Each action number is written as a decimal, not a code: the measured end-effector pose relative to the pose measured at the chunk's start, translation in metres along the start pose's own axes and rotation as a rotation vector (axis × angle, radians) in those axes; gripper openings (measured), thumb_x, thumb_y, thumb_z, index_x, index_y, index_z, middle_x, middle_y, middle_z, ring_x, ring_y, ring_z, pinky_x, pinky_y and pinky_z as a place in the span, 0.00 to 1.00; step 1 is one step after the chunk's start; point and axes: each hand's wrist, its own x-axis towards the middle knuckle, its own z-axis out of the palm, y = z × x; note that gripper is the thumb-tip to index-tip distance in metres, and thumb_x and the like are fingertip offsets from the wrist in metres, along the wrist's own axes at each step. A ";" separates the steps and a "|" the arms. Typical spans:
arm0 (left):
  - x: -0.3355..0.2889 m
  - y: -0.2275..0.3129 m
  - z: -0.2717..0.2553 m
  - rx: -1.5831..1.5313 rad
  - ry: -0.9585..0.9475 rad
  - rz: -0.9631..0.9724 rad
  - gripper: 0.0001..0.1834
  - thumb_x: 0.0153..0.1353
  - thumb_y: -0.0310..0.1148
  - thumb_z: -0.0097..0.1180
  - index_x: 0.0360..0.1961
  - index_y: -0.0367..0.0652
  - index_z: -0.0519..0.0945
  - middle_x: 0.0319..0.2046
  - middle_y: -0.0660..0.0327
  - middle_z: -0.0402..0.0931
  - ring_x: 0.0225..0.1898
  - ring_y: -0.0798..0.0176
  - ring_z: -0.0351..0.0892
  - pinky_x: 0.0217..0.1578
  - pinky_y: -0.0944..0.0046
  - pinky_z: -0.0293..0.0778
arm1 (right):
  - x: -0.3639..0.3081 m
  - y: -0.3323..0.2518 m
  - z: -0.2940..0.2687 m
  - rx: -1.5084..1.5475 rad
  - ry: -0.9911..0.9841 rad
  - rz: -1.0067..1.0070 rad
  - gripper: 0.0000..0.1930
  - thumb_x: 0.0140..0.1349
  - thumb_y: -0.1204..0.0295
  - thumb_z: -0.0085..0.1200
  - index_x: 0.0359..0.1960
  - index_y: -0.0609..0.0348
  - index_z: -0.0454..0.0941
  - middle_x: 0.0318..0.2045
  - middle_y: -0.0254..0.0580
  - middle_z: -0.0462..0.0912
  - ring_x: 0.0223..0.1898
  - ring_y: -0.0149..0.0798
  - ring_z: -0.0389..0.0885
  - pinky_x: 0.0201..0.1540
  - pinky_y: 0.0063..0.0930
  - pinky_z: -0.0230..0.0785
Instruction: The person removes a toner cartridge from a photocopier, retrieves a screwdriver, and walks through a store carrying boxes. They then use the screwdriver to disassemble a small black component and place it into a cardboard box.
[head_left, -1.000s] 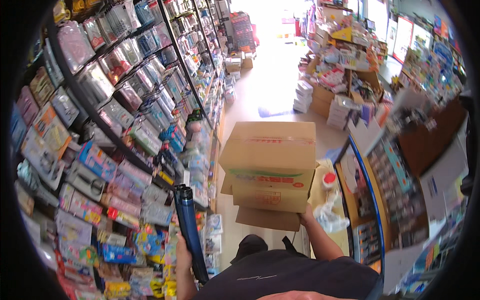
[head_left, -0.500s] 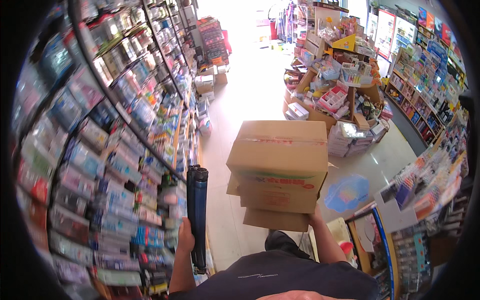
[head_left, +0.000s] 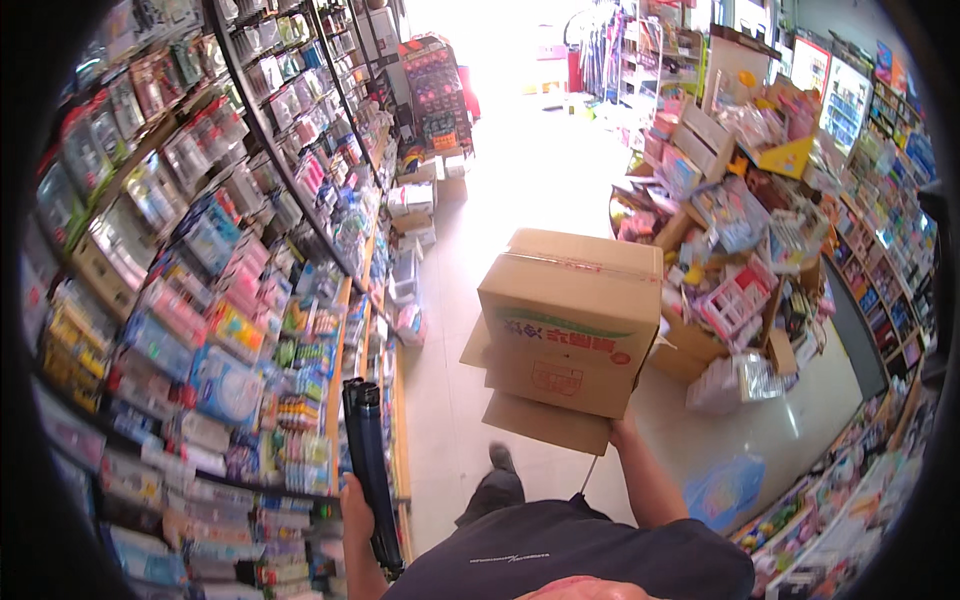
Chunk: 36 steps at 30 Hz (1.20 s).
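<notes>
My left hand (head_left: 356, 508) is closed around a long bundle of dark blue-black tubes (head_left: 370, 455), which looks like a folded stand and leans slightly at my left side. In front of me hangs a brown cardboard box (head_left: 570, 325), taped along the top, with red and green print on its side and loose flaps sticking out below. My right hand (head_left: 624, 436) grips the box at its lower right corner; most of the fingers are hidden behind the cardboard.
Tall shelves (head_left: 230, 380) of packaged goods line the left side. To the right stands a heap of open cartons and toys (head_left: 735, 240). Small boxes (head_left: 415, 200) sit along the left of the aisle floor (head_left: 455, 380), which runs to a bright doorway.
I have walked forward along the aisle; the heap of cartons on the right is nearer. The tubes have tilted and shifted left and down. Both hands keep their holds.
</notes>
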 end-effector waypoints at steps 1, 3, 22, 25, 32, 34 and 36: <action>0.037 0.011 0.017 -0.099 -0.033 0.035 0.41 0.75 0.62 0.27 0.41 0.31 0.78 0.38 0.56 0.78 0.40 0.60 0.74 0.44 0.57 0.70 | 0.040 -0.007 0.018 0.030 -0.060 -0.038 0.22 0.68 0.65 0.58 0.55 0.73 0.73 0.49 0.52 0.80 0.47 0.46 0.82 0.49 0.47 0.79; 0.122 0.032 0.055 -0.112 -0.039 -0.018 0.41 0.75 0.62 0.29 0.47 0.30 0.78 0.44 0.54 0.79 0.45 0.59 0.76 0.49 0.58 0.70 | 0.107 -0.018 0.052 0.115 -0.087 -0.088 0.23 0.68 0.64 0.57 0.56 0.72 0.72 0.49 0.50 0.80 0.48 0.45 0.81 0.50 0.47 0.79; 0.780 0.353 0.459 0.091 -0.255 0.338 0.36 0.77 0.59 0.26 0.24 0.38 0.65 0.23 0.64 0.60 0.29 0.66 0.57 0.31 0.59 0.59 | 0.701 -0.215 0.246 -0.040 0.180 -0.187 0.25 0.65 0.61 0.60 0.56 0.69 0.75 0.47 0.47 0.81 0.47 0.43 0.83 0.48 0.41 0.80; 0.844 0.377 0.489 0.078 -0.192 0.265 0.36 0.77 0.60 0.26 0.23 0.38 0.62 0.23 0.65 0.56 0.29 0.66 0.55 0.31 0.58 0.59 | 0.810 -0.244 0.280 0.064 0.172 -0.085 0.24 0.66 0.61 0.60 0.55 0.69 0.75 0.47 0.47 0.81 0.47 0.45 0.83 0.48 0.43 0.80; 1.045 0.409 0.593 -0.072 -0.183 0.109 0.35 0.77 0.59 0.29 0.20 0.42 0.57 0.20 0.69 0.52 0.26 0.69 0.52 0.27 0.58 0.53 | 1.076 -0.297 0.331 0.040 0.164 -0.093 0.26 0.67 0.60 0.59 0.56 0.72 0.73 0.50 0.47 0.80 0.50 0.45 0.82 0.52 0.41 0.79; 1.110 0.437 0.643 -0.071 -0.157 0.164 0.35 0.78 0.58 0.29 0.20 0.40 0.58 0.19 0.68 0.51 0.25 0.68 0.52 0.26 0.57 0.53 | 1.143 -0.314 0.346 0.051 0.158 -0.091 0.27 0.65 0.59 0.61 0.56 0.72 0.74 0.50 0.46 0.80 0.51 0.44 0.81 0.54 0.40 0.79; 1.169 0.479 0.690 0.051 -0.141 0.288 0.35 0.78 0.56 0.29 0.20 0.38 0.59 0.19 0.65 0.51 0.25 0.67 0.52 0.26 0.56 0.54 | 1.204 -0.332 0.362 0.097 0.122 -0.164 0.27 0.64 0.60 0.62 0.55 0.71 0.74 0.49 0.46 0.81 0.49 0.44 0.82 0.53 0.39 0.79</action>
